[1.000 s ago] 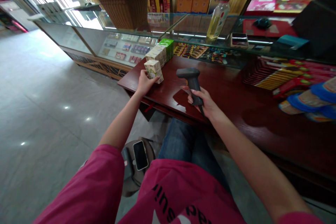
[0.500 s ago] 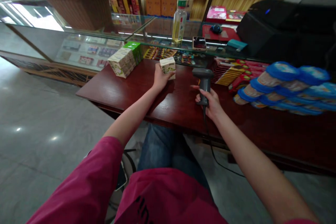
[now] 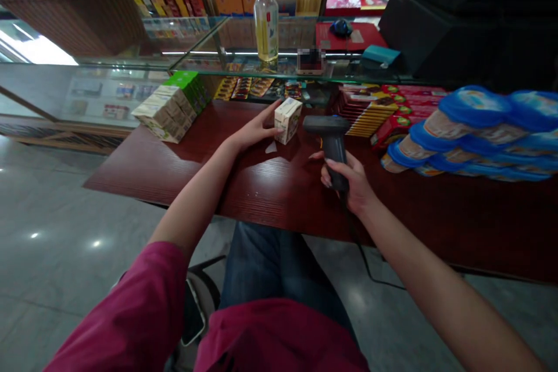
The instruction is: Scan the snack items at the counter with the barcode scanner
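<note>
My left hand (image 3: 257, 128) is at a small white drink carton (image 3: 288, 121) on the dark red wooden counter (image 3: 196, 168). Its thumb lies against the carton's near left side and the fingers reach behind it, so it grips the carton loosely from the left. In my right hand (image 3: 349, 180) is a black barcode scanner (image 3: 328, 139), held upright by the handle with its head towards the carton. The scanner's cord hangs over the counter edge. A small pale scrap (image 3: 271, 147) lies just in front of the carton.
A row of white cartons (image 3: 163, 113) and a green pack (image 3: 189, 90) stand at the left. Behind is a glass shelf with a drink bottle (image 3: 267, 23). Stacked blue-lidded tubs (image 3: 471, 133) and snack packs (image 3: 368, 110) fill the right. A wicker basket (image 3: 78, 17) sits farther back.
The carton has been turned so that a corner faces me, and the left hand's fingers have opened out along its left side. The scanner is closer to it. My view has shifted.
</note>
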`<state>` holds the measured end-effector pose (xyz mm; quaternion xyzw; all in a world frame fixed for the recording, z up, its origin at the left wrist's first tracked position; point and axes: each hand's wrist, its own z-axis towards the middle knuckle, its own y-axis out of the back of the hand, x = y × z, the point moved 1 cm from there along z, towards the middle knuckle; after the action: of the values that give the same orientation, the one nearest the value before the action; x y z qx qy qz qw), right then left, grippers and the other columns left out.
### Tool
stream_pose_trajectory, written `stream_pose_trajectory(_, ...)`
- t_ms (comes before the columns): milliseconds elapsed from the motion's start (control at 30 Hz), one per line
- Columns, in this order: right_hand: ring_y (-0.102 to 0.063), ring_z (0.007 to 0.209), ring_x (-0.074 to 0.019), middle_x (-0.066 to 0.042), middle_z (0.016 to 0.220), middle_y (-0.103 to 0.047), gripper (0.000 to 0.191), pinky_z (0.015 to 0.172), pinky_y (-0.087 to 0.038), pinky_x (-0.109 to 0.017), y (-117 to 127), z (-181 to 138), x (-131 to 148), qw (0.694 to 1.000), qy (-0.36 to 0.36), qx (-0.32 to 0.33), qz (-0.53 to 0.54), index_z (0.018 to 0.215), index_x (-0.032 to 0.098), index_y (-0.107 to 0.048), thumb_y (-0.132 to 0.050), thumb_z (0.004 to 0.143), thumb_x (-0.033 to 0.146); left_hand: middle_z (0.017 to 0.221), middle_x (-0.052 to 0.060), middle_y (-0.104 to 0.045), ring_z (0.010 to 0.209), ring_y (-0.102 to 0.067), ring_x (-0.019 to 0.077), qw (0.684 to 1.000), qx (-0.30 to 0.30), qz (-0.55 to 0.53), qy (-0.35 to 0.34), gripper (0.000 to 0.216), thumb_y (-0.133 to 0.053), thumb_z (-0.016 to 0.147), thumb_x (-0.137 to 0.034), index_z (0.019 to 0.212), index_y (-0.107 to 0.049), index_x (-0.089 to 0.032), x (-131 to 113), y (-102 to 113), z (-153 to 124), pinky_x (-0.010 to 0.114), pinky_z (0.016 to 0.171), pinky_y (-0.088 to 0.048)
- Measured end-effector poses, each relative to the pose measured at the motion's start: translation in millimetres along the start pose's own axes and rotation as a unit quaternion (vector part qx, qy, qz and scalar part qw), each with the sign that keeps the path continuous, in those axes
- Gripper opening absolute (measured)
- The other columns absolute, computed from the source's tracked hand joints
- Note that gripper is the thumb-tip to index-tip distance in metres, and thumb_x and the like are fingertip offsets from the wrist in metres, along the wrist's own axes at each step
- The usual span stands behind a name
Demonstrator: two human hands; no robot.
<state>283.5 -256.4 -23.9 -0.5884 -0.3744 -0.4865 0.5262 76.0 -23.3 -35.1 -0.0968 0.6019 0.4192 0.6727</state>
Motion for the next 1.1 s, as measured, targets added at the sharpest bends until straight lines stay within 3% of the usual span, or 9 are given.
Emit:
stream_pose_trajectory(100, -0.051, 0.053, -0.0104, -0.006, 0.106, -0.077, 0.027, 0.047, -0.046, -0.03, 1, -6, 0, 1.0, -0.007, 0.005, -0.008, 0.099, 0.024, -0.07, -0.083, 0.082, 0.042, 0.149, 0.018, -0.07, 0.137, -0.069, 0.0353, 0.999, -0.02, -0.033, 0.03, 0.069, -0.087, 0.084, -0.031, 0.147, -0.062, -0.016, 0, -14, 10, 0.049, 0.116, -0.058)
stream_pose_trajectory(300, -0.052, 0.049, -0.0102, -0.006, 0.098, -0.079, 0.049, 0.042, -0.044, -0.027, 2, -14, -9, 0.992, 0.035, -0.012, -0.117, 0.117, 0.023, -0.07, -0.092, 0.08, 0.046, 0.118, 0.012, -0.081, 0.111, -0.079, 0.0265, 0.963, -0.23, -0.104, 0.096, 0.048, -0.089, 0.087, -0.04, 0.12, -0.064, -0.015, 4, -37, 13, 0.04, 0.101, -0.063)
stream_pose_trajectory(433, -0.056, 0.053, -0.011, -0.006, 0.097, -0.08, 0.051, 0.046, -0.046, -0.026, 0, -15, -16, 0.987, 0.045, 0.015, -0.151, 0.121, 0.021, -0.072, -0.092, 0.08, 0.045, 0.105, 0.01, -0.081, 0.096, -0.079, 0.0215, 0.943, -0.27, -0.146, 0.129, 0.041, -0.088, 0.09, -0.04, 0.111, -0.065, -0.015, -2, -34, 11, 0.034, 0.093, -0.063)
stream_pose_trajectory(600, -0.062, 0.059, -0.0144, -0.006, 0.097, -0.08, 0.055, 0.051, -0.052, -0.029, -6, -19, -14, 0.989, 0.03, 0.024, -0.145, 0.125, 0.022, -0.071, -0.093, 0.08, 0.043, 0.104, 0.01, -0.081, 0.093, -0.078, 0.0207, 0.94, -0.262, -0.174, 0.134, 0.031, -0.085, 0.093, -0.033, 0.108, -0.067, -0.013, -8, -34, 12, 0.033, 0.09, -0.062)
stream_pose_trajectory(700, -0.056, 0.051, -0.0107, -0.005, 0.098, -0.08, 0.053, 0.046, -0.048, -0.027, -10, -22, -10, 0.991, 0.005, 0.026, -0.131, 0.127, 0.023, -0.069, -0.091, 0.083, 0.041, 0.107, 0.011, -0.081, 0.099, -0.078, 0.0223, 0.942, -0.254, -0.177, 0.127, 0.026, -0.082, 0.094, -0.031, 0.107, -0.069, -0.013, -8, -36, 13, 0.033, 0.092, -0.061)
stream_pose_trajectory(833, -0.053, 0.048, -0.0088, -0.005, 0.097, -0.079, 0.049, 0.042, -0.042, -0.025, -9, -23, -8, 0.992, 0.026, 0.019, -0.123, 0.121, 0.022, -0.07, -0.093, 0.081, 0.039, 0.11, 0.011, -0.081, 0.103, -0.078, 0.0231, 0.943, -0.259, -0.149, 0.147, 0.033, -0.083, 0.093, -0.035, 0.113, -0.068, -0.013, -9, -35, 10, 0.035, 0.097, -0.061)
stream_pose_trajectory(1100, -0.053, 0.049, -0.0097, -0.007, 0.1, -0.08, 0.032, 0.041, -0.045, -0.027, -3, -12, -1, 0.996, 0.032, -0.043, -0.072, 0.1, 0.021, -0.073, -0.089, 0.082, 0.042, 0.14, 0.013, -0.074, 0.131, -0.072, 0.0315, 0.987, -0.089, -0.116, 0.067, 0.071, -0.09, 0.082, -0.041, 0.142, -0.057, -0.021, -1, -1, -4, 0.045, 0.11, -0.059)
